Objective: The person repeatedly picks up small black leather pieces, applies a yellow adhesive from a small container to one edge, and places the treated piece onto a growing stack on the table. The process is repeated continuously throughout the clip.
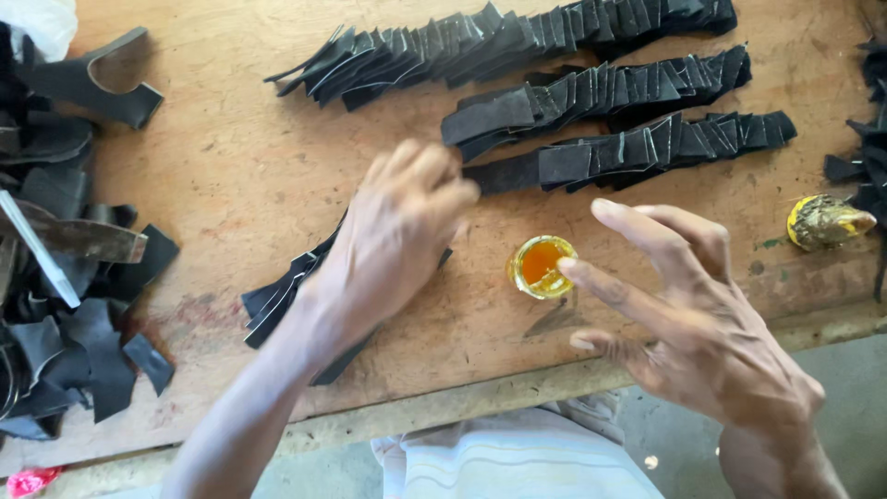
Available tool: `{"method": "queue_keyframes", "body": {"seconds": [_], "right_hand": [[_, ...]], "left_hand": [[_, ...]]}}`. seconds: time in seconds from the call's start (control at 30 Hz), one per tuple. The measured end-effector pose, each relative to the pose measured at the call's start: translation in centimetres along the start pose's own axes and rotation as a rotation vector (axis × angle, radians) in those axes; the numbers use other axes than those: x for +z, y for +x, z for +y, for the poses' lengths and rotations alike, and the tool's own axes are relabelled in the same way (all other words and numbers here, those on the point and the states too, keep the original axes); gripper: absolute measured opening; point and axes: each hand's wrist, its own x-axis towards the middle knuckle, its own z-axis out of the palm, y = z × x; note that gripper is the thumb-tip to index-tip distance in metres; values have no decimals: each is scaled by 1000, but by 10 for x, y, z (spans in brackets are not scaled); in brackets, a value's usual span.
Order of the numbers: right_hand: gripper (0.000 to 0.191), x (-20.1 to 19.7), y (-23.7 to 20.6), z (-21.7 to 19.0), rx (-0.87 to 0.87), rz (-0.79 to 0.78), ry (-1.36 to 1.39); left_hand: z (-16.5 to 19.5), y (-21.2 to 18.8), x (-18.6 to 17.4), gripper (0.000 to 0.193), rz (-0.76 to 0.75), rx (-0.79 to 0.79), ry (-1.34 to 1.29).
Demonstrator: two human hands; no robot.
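Note:
My left hand (397,236) rests palm down on a fanned stack of black leather strips (277,300) near the table's front edge, fingers curled over its far end. My right hand (688,314) hovers with fingers spread, holding nothing, its index fingertip at the rim of a small round container of orange glue (540,266). Three long overlapping rows of black strips (610,97) lie across the far part of the wooden table (240,176).
A heap of black leather offcuts (65,305) covers the left side, with a curved cut piece (92,79) at the top left. A yellow glue-stained tube (824,220) lies at the right. More black pieces (868,139) sit at the right edge. The table's front edge runs below my hands.

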Motion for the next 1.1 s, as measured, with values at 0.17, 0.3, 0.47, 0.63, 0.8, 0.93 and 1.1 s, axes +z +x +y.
{"method": "queue_keyframes", "body": {"seconds": [0.17,0.3,0.47,0.63,0.8,0.93,1.1], "right_hand": [[56,-4,14,-8,26,-143,-62],[55,-3,22,-11,44,-184,-123],[52,2,36,-10,77,-277,-132],[49,11,47,-9,82,-381,-138],[49,9,37,-9,75,-351,-124],[50,12,42,-9,7,-275,-183],[45,11,39,-7,46,-320,-126]], "left_hand": [[28,-56,4,55,-15,-113,285],[36,-77,27,63,96,-193,284],[40,-91,44,59,105,-207,234],[42,-89,50,63,154,-267,291],[44,-89,54,62,132,-280,239],[45,-87,53,56,183,-241,243],[49,-83,37,38,207,-234,128]]}}
